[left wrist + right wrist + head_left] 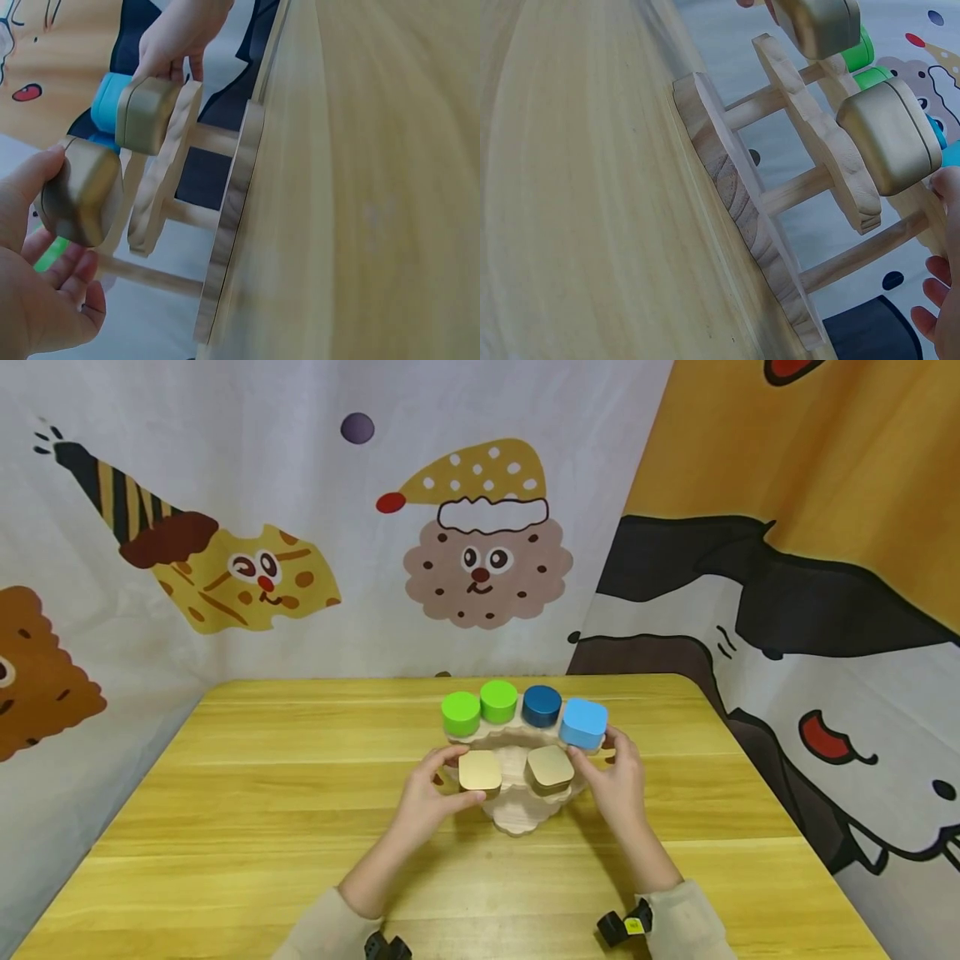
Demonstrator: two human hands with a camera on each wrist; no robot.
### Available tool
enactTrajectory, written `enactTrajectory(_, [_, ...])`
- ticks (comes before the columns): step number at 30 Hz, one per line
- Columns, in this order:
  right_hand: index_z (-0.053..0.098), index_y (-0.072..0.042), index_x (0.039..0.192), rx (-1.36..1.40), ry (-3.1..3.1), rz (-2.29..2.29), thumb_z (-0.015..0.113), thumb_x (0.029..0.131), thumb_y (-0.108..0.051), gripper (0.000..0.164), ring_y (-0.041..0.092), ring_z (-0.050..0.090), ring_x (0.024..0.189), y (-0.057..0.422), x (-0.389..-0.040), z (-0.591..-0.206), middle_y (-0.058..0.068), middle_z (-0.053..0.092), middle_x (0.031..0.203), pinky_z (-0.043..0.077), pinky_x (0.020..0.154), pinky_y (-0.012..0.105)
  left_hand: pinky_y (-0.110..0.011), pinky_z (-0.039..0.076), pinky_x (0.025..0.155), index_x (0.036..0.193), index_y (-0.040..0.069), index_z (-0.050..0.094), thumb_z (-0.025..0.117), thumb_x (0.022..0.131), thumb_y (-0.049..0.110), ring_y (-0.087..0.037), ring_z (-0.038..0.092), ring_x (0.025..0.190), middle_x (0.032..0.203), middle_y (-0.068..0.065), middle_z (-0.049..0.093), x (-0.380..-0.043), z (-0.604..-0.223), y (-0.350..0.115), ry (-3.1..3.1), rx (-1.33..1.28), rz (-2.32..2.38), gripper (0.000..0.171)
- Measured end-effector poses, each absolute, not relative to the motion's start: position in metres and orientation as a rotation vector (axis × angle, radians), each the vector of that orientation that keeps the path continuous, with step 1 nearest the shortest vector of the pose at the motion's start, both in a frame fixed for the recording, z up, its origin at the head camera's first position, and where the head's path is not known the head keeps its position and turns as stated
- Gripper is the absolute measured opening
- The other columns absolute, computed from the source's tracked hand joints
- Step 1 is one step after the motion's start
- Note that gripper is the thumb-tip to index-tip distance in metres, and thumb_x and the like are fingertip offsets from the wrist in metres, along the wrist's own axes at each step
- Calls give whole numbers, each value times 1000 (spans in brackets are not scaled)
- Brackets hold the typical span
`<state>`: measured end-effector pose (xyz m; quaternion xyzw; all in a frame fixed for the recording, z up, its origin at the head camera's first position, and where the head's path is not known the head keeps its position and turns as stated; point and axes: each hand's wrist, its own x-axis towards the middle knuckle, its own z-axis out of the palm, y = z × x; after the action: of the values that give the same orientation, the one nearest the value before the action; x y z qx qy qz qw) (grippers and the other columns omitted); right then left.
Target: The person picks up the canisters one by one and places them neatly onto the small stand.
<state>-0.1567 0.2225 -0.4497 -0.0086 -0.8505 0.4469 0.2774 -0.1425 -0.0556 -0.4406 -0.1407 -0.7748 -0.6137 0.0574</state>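
My left hand [426, 797] grips a gold square tin [480, 772] between thumb and fingers, over the left side of a tiered wooden stand [517, 814]. In the left wrist view this gold tin [81, 191] overlaps the stand's middle tier. Another gold tin [550, 768] sits on that tier's right side, with no hand on it. At the right end of the top tier is a light blue square tin [584, 722]. The thumb and fingers of my right hand [617, 777] hold it on either side, low down.
Two round green tins [461, 713] [498, 702] and a round dark blue tin [542, 706] line the top tier. Wooden posts [799, 189] join the tiers. The stand rests on a wood-grain table [262, 827], backed by a printed cloth [300, 452].
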Motion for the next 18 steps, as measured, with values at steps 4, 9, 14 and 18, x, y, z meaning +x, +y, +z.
enactTrajectory(4, [53, 7, 122, -24, -2280, 1203, 81, 78, -22, 59, 28, 48, 93, 223, -157, -450, 18, 55, 103, 40, 77, 45, -42, 37, 81, 123, 10, 62, 89, 65, 13, -37, 51, 104, 106, -1, 59, -143, -441, -50, -2330, -430, -1887, 64])
enactTrajectory(9, [54, 7, 122, -16, -2277, 1196, 81, 78, -22, 59, 26, 47, 93, 223, -157, -451, 18, 56, 105, 40, 77, 45, -48, 37, 83, 123, 12, 62, 89, 66, 16, -34, 51, 105, 108, -2, 58, -142, -442, -44, -2304, -435, -1894, 63])
enactTrajectory(14, [54, 7, 123, -17, -2280, 1200, 81, 78, -22, 60, 26, 47, 93, 223, -157, -451, 18, 55, 105, 40, 77, 45, -50, 38, 81, 123, 12, 62, 89, 66, 16, -27, 52, 103, 107, -1, 58, -143, -445, -39, -2287, -421, -1865, 63])
enactTrajectory(18, [53, 6, 123, -25, -2284, 1213, 81, 79, -23, 60, 26, 47, 94, 223, -157, -451, 17, 55, 105, 40, 78, 45, -51, 40, 79, 122, 10, 62, 89, 65, 15, -28, 52, 102, 106, 0, 58, -143, -447, -36, -2276, -414, -1828, 63])
